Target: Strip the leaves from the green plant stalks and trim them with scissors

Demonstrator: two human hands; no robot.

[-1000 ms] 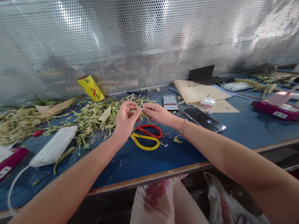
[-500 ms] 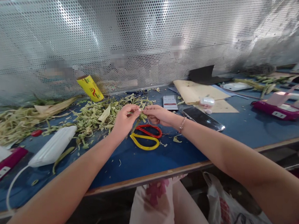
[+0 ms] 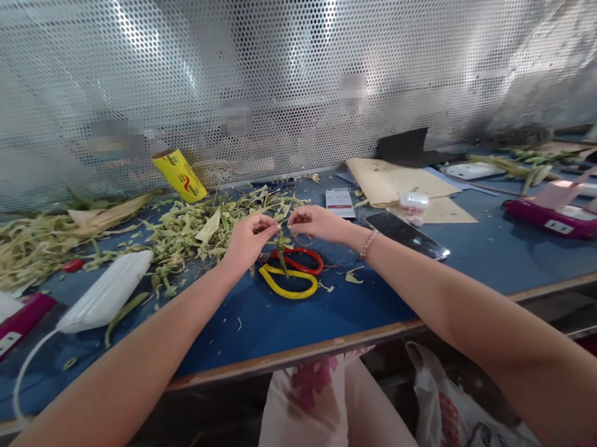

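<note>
My left hand [image 3: 252, 239] is closed in a pinch at the edge of the leaf pile. From its fingertips a green plant piece [image 3: 282, 246] hangs down over the scissors. A short gap to the right, my right hand [image 3: 321, 223] has its fingers curled and the thumb pressed in; whatever it pinches is too small to make out. Beneath both hands lie scissors [image 3: 309, 293] with one red and one yellow handle loop, their blades mostly hidden. Pale green leaves and stems [image 3: 179, 243] are heaped beside and behind my left hand.
A white power bank-like block [image 3: 107, 293] with a cable lies left. A yellow tube [image 3: 180, 176] leans on the perforated metal panel [image 3: 290, 64]. Right of my hands are a white card [image 3: 339, 202], a dark phone [image 3: 406, 236], brown paper [image 3: 376, 183] and a magenta device [image 3: 553, 218].
My hands have drawn apart, the right one moving slightly right and up. The green plant piece now shows, hanging below my left fingertips over the scissors' handles.
</note>
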